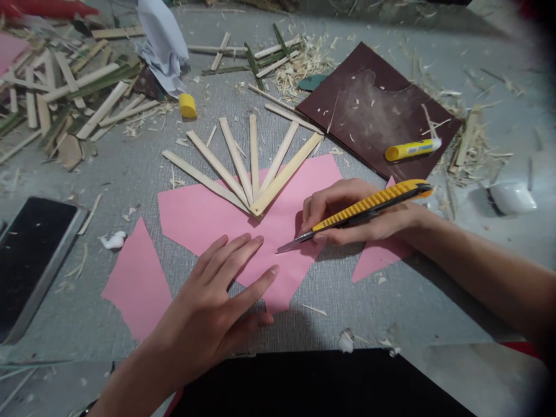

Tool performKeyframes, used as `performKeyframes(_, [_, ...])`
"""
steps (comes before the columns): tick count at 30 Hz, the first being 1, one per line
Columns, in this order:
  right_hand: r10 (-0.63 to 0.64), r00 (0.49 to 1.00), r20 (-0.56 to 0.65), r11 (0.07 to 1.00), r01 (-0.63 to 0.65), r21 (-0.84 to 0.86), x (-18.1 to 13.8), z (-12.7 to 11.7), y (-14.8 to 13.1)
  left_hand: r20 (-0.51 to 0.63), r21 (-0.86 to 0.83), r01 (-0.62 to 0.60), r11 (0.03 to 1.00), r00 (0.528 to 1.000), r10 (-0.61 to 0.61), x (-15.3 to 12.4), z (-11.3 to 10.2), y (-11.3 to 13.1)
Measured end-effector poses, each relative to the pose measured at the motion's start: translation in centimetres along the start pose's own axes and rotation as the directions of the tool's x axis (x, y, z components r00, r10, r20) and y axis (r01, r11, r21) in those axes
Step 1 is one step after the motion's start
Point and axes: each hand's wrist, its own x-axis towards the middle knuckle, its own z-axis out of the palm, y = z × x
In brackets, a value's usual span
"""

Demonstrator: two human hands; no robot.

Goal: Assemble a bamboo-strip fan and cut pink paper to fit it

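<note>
A large piece of pink paper (191,214) lies on the grey table. My left hand (230,284) rests flat on its lower edge with the fingers stretched out. In my right hand (351,214) is a yellow utility knife (369,205), its blade pointing left with the tip at the paper just right of my left fingers. Several pale bamboo strips (254,159), joined at one end, fan out over the paper's upper part. Pink offcuts (141,284) lie to the left, and another pink piece (377,260) is partly under my right wrist.
A dark brown board (369,110) at the upper right carries a yellow glue stick (412,149); a yellow cap (187,106) stands left of it. Bamboo scraps (65,87) and crumpled white paper (160,46) crowd the upper left. A phone (35,260) lies at the left edge.
</note>
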Motion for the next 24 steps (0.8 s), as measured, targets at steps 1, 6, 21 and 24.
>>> performKeyframes(1, [0.007,1.000,0.001,1.000,-0.007,0.011,-0.03,-0.03,-0.02,0.004,0.000,0.000,1.000,1.000,0.000,0.01,-0.01,0.01])
performKeyframes(6, [0.012,1.000,-0.002,0.999,-0.012,0.034,-0.21,-0.04,-0.11,-0.010,-0.002,0.010,1.000,1.000,-0.010,0.04,0.01,0.02])
performKeyframes(21, [-0.010,1.000,-0.011,0.999,0.010,0.032,-0.55,-0.01,0.20,0.020,0.002,0.021,1.000,1.000,-0.021,0.00,-0.12,0.04])
performKeyframes(24, [-0.020,1.000,-0.013,0.999,0.020,0.030,-0.59,-0.05,0.23,0.021,0.003,0.019,1.000,1.000,-0.019,0.02,-0.13,0.06])
